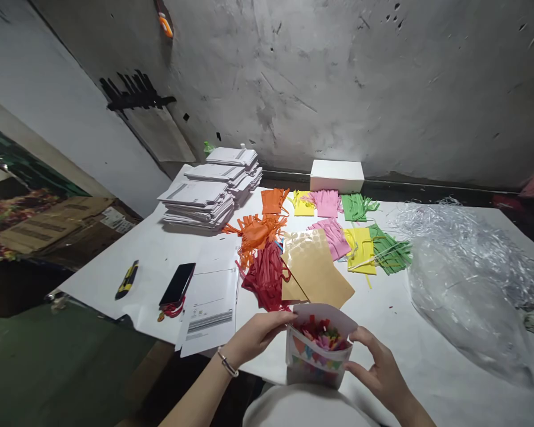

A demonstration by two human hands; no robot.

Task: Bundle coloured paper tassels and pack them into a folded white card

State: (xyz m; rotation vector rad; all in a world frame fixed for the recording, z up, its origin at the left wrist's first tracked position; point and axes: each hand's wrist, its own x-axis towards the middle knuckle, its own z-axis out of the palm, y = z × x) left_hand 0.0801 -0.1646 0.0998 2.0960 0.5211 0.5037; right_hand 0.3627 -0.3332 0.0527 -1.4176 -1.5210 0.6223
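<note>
I hold a small white paper packet upright near the table's front edge, its flap open and coloured paper pieces showing inside. My left hand grips its left top edge with fingers pinched on the flap. My right hand clasps its right side, thumb and fingers curled against it. A bracelet is on my left wrist.
On the white table lie fringed paper bundles in orange, red, pink, yellow and green, a tan sticker sheet, stacked white packets, a white box, a phone, a utility knife, printed papers and clear plastic.
</note>
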